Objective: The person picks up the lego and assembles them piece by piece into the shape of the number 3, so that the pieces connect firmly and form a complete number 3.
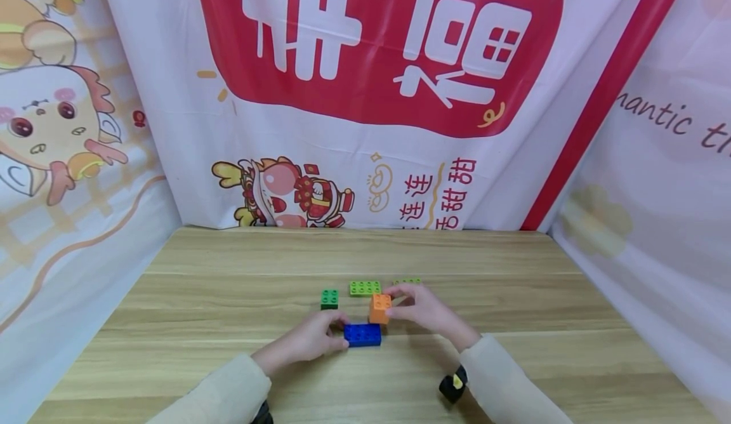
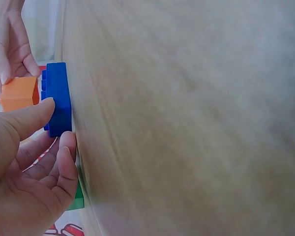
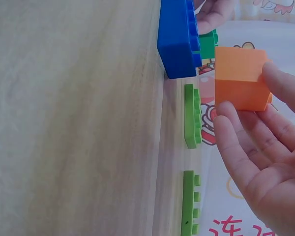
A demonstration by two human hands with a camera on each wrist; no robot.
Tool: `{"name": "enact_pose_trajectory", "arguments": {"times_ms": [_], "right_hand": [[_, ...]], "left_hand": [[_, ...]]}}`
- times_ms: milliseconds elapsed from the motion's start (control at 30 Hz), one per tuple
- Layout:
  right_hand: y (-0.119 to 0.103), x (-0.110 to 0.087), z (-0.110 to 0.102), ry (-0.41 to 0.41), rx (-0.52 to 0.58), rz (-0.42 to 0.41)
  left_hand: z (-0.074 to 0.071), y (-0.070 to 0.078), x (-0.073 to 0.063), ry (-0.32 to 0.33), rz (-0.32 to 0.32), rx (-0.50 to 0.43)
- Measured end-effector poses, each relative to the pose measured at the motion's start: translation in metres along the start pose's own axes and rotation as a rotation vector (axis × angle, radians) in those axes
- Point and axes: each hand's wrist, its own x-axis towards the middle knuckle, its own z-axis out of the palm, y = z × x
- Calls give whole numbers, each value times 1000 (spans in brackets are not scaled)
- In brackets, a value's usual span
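Observation:
A long blue building brick lies on the wooden table, studs up. My left hand grips its left end, thumb on the near side and fingers on the far side. My right hand pinches an orange building brick between thumb and fingers. In the right wrist view the orange brick hangs raised above the table, past the blue brick's studs. From the head, it overlaps the blue brick's right back corner.
Behind the hands lie a small dark green brick and a flat light green brick. Another light green brick is partly hidden by the right hand. Printed cloth hangs along the table's back and sides. A black device sits at the right sleeve.

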Motion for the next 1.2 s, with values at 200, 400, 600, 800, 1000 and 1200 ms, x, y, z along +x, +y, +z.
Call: {"name": "enact_pose_trajectory", "arguments": {"times_ms": [200, 400, 600, 800, 1000, 1200], "right_hand": [[-2, -5, 1, -5, 13, 6], [-5, -9, 5, -30, 30, -17], [-4, -9, 7, -46, 18, -25], [-3, -8, 10, -64, 14, -41], [-3, -8, 12, -61, 17, -59], [-2, -7, 14, -61, 5, -54]], "left_hand": [[0, 0, 1, 2, 8, 2], [0, 0, 1, 1, 6, 3], [0, 1, 0, 0, 3, -2], [0, 1, 1, 2, 3, 5], [0, -1, 2, 3, 6, 13], [0, 0, 2, -1, -5, 18]]}}
